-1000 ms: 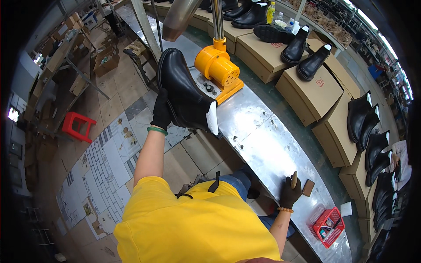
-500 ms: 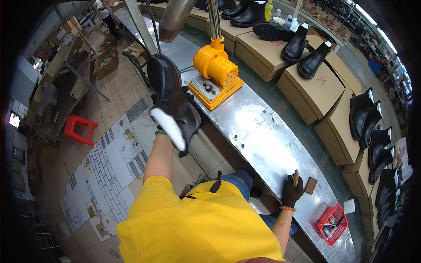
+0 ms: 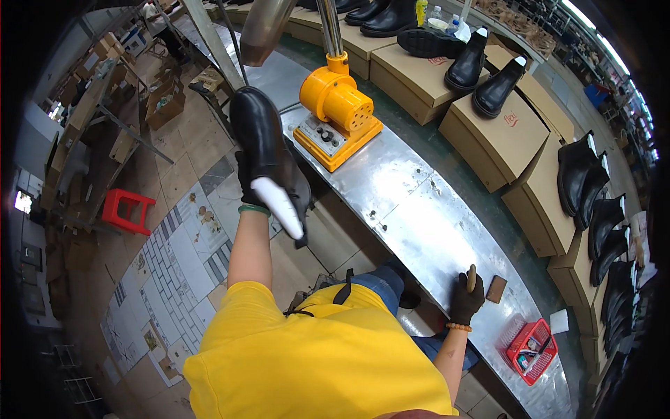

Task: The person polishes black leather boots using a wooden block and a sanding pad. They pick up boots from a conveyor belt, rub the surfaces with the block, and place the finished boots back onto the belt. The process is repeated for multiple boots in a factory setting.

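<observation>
My left hand (image 3: 247, 187), in a dark glove, grips a black ankle boot (image 3: 255, 133) from its left side, holding it up off the metal bench (image 3: 412, 202). A white lining or insert (image 3: 278, 206) sticks out at the boot's opening, and its toe points away from me. My left fingers are mostly hidden behind the boot. Resting at the bench's near edge, my gloved right hand (image 3: 463, 302) is closed around a small tan oblong piece (image 3: 472, 278). Just right of it lies a brown block (image 3: 496, 288).
A yellow machine with a dial panel (image 3: 338, 119) stands on the bench beyond the boot, near a metal nozzle (image 3: 264, 31). A red basket (image 3: 532, 353) of small items sits at the right end. Cardboard boxes (image 3: 494, 140) bearing black boots line the far side. A red stool (image 3: 128, 209) stands left.
The boot has turned slightly in my left hand, its white end swinging right, and more of the glove shows. My right hand stays at the bench edge with the tan piece.
</observation>
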`<state>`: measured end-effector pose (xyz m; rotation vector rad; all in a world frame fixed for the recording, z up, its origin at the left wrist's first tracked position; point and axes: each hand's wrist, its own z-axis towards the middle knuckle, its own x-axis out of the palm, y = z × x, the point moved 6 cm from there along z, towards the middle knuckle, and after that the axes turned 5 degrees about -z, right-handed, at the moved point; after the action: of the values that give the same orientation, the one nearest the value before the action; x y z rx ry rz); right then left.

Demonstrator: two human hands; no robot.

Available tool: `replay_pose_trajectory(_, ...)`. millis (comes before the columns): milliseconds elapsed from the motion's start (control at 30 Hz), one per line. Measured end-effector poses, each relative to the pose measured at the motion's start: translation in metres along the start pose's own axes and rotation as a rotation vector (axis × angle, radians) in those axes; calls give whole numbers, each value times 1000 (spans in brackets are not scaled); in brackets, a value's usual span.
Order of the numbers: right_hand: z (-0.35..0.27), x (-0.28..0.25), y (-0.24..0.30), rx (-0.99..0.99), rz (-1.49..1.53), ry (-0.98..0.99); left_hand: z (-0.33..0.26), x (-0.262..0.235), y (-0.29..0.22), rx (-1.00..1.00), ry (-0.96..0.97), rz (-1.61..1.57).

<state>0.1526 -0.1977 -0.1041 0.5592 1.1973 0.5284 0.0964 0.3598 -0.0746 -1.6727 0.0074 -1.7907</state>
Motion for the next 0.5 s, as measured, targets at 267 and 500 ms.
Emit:
replay_pose_trajectory(267,3,-2,-45,476,657,-2,-29,65,98,-394,-254,294)
replay_pose_trajectory(500,15,-18,23,440,835,87,-59,125,242,-860,-57,-17)
